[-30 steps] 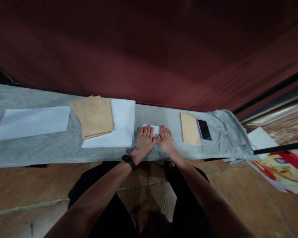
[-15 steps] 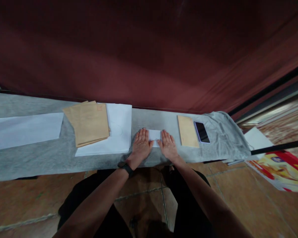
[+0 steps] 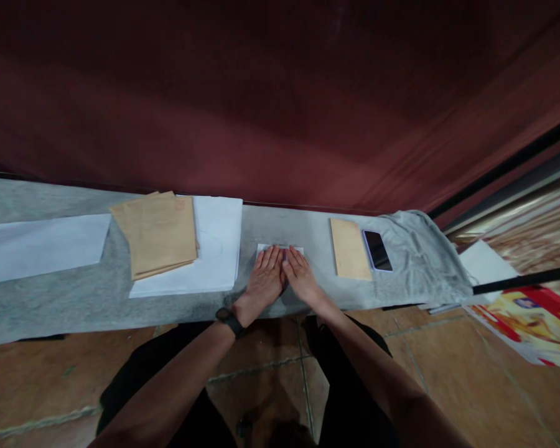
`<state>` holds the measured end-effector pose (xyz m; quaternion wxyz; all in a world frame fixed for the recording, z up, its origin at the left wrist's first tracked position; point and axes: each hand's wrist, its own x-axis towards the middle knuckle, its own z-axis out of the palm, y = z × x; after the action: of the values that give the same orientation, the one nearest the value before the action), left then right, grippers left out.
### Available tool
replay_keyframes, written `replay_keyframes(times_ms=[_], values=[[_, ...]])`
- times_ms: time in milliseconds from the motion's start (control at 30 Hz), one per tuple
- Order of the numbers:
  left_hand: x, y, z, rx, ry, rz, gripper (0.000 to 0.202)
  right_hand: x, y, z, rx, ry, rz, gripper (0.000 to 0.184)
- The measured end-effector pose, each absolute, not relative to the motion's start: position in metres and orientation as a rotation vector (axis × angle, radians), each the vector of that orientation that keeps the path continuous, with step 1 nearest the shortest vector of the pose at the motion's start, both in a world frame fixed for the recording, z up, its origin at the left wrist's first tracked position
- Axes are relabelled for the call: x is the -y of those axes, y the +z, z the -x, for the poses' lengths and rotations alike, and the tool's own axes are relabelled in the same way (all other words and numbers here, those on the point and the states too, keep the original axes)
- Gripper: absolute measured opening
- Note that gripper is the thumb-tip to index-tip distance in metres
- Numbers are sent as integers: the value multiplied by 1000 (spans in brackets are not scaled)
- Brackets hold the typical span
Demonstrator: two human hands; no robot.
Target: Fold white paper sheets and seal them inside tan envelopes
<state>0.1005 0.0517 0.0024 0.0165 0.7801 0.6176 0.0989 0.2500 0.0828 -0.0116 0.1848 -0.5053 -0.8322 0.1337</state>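
A small folded white paper [image 3: 261,247] lies on the grey cloth, mostly covered by my two hands. My left hand [image 3: 266,274] rests flat on it with fingers stretched forward. Beside it, my right hand [image 3: 299,274] also lies flat on the paper, its fingers close to those of my left hand. Only the paper's far edge and corners show. To the left is a stack of white sheets [image 3: 217,249], with several brown envelopes [image 3: 163,239] on top. Another brown envelope [image 3: 351,249] lies to the right of my hands.
A phone [image 3: 378,251] lies right of the single envelope. At the far left is a long white sheet [image 3: 42,246]. The narrow cloth-covered surface [image 3: 98,308] runs along a dark red panel [image 3: 280,137]. A colourful box [image 3: 536,320] sits on the tiled floor at right.
My hands have come together over the middle of the small paper, where a gap between them showed its centre before. The whole view has shifted slightly.
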Motion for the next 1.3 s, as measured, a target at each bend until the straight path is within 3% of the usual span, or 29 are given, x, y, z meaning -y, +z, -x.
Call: replay_keyframes(times_ms=[833, 1300], values=[[-49, -6, -71, -1968, 284, -2409, 72, -104, -16, -254, 2512, 15, 1481, 60], [-33, 15, -28, -2056, 217, -2432, 59, -107, -22, -255, 2474, -89, 1514, 59]])
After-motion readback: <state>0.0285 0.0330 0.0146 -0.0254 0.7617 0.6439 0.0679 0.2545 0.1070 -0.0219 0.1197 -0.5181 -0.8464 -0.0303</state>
